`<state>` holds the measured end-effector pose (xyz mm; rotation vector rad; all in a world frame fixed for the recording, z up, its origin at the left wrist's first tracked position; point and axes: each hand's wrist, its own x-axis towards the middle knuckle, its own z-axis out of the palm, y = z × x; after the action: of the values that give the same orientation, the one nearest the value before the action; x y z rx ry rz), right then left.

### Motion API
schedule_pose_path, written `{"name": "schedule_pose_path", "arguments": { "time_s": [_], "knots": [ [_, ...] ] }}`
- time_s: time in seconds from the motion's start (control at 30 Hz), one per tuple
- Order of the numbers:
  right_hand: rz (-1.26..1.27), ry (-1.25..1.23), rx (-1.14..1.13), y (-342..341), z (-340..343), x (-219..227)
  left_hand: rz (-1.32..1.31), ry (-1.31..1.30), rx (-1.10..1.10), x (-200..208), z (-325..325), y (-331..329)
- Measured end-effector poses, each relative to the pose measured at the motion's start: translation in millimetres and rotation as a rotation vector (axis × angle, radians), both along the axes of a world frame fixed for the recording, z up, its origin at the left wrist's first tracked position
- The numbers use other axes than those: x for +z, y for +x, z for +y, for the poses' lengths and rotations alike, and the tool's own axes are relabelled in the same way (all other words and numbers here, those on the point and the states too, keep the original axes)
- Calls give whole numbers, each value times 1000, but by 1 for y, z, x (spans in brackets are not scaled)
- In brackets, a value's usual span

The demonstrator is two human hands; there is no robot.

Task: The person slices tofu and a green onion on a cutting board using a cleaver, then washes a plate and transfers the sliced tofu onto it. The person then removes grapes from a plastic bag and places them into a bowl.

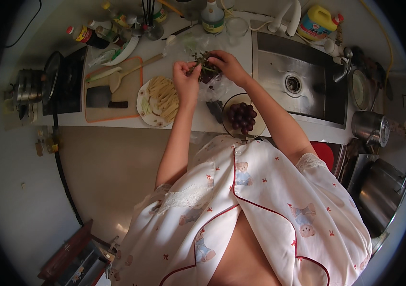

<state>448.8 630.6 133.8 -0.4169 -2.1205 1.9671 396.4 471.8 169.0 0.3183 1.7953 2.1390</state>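
Observation:
Both my hands meet above the counter at a bunch of grapes (208,75), its green stems (202,59) bare at the top and dark grapes hanging below. My left hand (187,76) pinches at the left side of the stems. My right hand (229,66) reaches over from the right, its fingers closed on the bunch. A clear plastic bag (218,91) lies crumpled under and behind the bunch. Nearer to me, a bowl (259,129) holds several loose dark red grapes (242,117). Exactly what the fingertips grip is partly hidden.
Left of my hands are a plate (142,106) of pale cut strips and an orange-edged cutting board (127,107) with a cleaver (100,97) and a wooden spatula (116,78). A steel sink (279,97) lies right. Bottles (212,19) line the back wall.

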Motion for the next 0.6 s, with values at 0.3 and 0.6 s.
{"name": "schedule_pose_path", "arguments": {
  "time_s": [0.3, 0.6],
  "knots": [
    [-135, -487, 86, 13, 11, -5, 115, -58, 29, -8, 5, -8],
    [-62, -948, -1, 14, 16, -21, 41, -153, 96, -7, 16, -13]
  ]
}}
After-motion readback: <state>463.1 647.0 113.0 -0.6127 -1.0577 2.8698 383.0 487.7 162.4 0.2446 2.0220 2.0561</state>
